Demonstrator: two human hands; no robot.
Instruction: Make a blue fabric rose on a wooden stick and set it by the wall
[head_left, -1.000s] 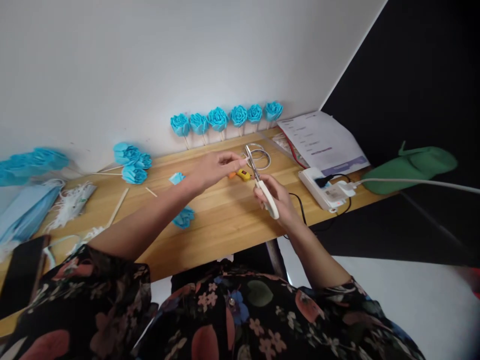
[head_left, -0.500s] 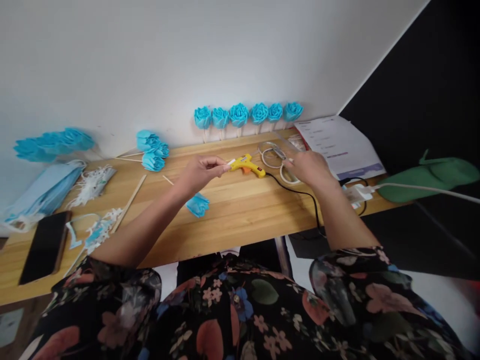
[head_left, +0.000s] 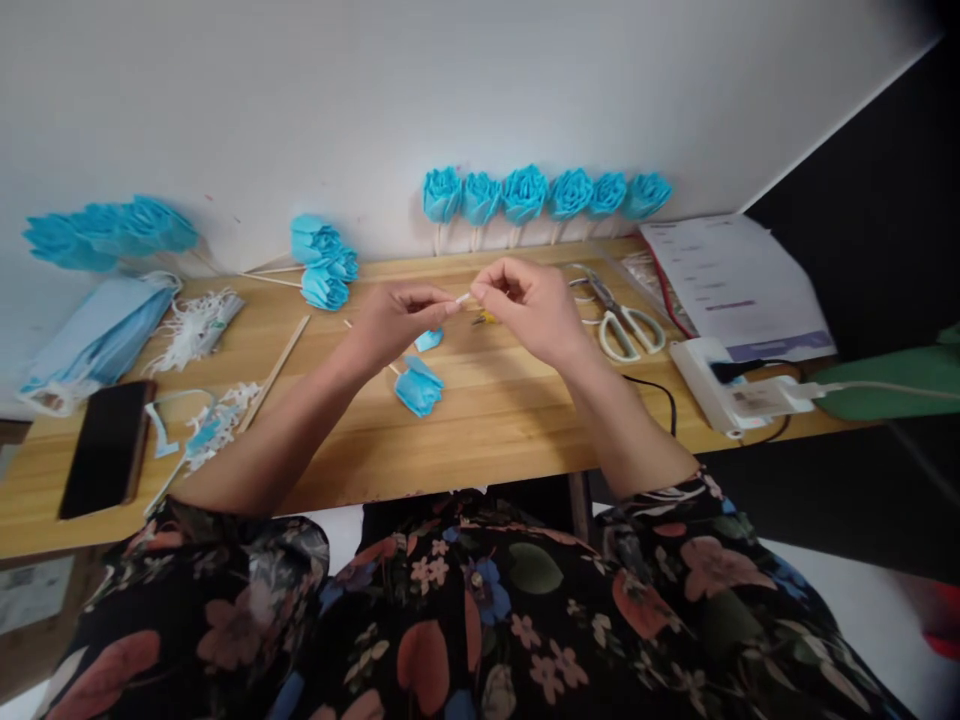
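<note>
Just above the middle of the table, my left hand (head_left: 405,320) pinches one end of a small white stick (head_left: 463,298). My right hand (head_left: 529,308) has thumb and fingertips closed at the stick's other end. Behind the right fingers a yellow glue gun (head_left: 487,317) is almost wholly hidden. Scissors with white handles (head_left: 628,332) lie to the right of my right hand. Below my left hand rests a blue paper-like flower (head_left: 420,386) on a thin stem, with a small blue petal (head_left: 429,340) above it.
Several blue flowers on sticks (head_left: 525,194) stand against the wall; others lie at left (head_left: 326,262). Blue face masks (head_left: 101,325), a phone (head_left: 107,448) and a wooden stick (head_left: 275,372) occupy the left side. A power strip (head_left: 716,385) and papers (head_left: 739,285) are at right.
My right hand has left the scissors and moved left to meet my left hand at the white stick. The view has shifted, and the glue gun is now mostly covered.
</note>
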